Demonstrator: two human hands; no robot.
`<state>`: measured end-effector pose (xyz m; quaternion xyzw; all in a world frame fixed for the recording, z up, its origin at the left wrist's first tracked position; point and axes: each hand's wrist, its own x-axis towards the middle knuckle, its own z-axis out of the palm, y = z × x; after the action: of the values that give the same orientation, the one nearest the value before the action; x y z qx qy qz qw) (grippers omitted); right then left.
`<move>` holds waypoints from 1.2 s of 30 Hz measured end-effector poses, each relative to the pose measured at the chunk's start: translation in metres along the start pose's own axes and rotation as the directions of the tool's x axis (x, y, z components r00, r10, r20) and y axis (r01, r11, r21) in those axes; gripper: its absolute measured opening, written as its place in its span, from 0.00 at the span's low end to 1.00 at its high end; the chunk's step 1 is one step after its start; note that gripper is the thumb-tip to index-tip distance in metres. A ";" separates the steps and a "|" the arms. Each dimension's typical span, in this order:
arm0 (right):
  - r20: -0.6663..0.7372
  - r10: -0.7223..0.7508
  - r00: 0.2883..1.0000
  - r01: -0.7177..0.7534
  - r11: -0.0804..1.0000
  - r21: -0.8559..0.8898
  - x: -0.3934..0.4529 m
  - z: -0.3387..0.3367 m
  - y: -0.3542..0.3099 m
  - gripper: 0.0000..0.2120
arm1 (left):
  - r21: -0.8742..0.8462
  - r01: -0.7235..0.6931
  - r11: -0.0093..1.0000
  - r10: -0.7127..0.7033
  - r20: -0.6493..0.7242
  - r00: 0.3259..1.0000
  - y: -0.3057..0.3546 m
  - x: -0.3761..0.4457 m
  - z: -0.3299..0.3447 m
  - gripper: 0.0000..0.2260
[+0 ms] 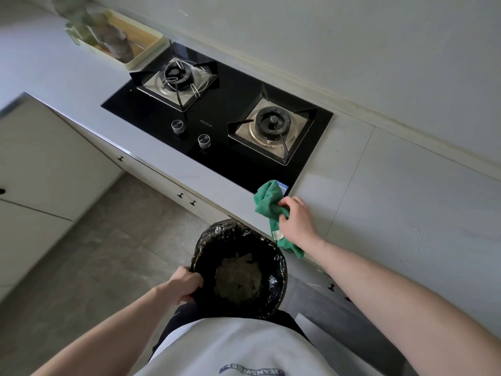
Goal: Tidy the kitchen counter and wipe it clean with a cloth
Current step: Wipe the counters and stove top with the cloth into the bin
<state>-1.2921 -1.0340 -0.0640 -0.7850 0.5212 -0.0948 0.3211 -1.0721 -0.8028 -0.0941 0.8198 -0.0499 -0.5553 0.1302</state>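
Head view, left to right: a tray [141, 48] of bottles sits far left on the bench [393, 191], then the hob [217, 115]. The left hand [187, 284] grips the rim of a lined bin [238, 270] holding scraps, just below the bench edge. The right hand [296, 219] clutches a green cloth [268, 202] on the bench by the hob's near right corner. Tidying looks mostly done; wiping seems underway, with specks left on the right.

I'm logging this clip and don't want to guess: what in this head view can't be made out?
- Items in the tray, top left: blurred, unidentifiable.
- Contents of the lined bin that the left hand holds: dim, just a pale heap.
- Blue label by the green cloth under the right hand: partly covered, print too small.
- Stove brand text: too small.
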 end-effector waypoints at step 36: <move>-0.430 0.659 0.616 -0.728 0.686 0.008 -0.101 -0.155 0.237 0.16 | 0.256 -0.085 0.963 0.073 0.054 0.996 0.030 0.005 0.033 0.09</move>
<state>-1.5911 -1.0678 -0.0679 -0.5083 0.8441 -0.0770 0.1520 -1.0987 -0.8381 -0.1016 0.8147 -0.1573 -0.5565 0.0431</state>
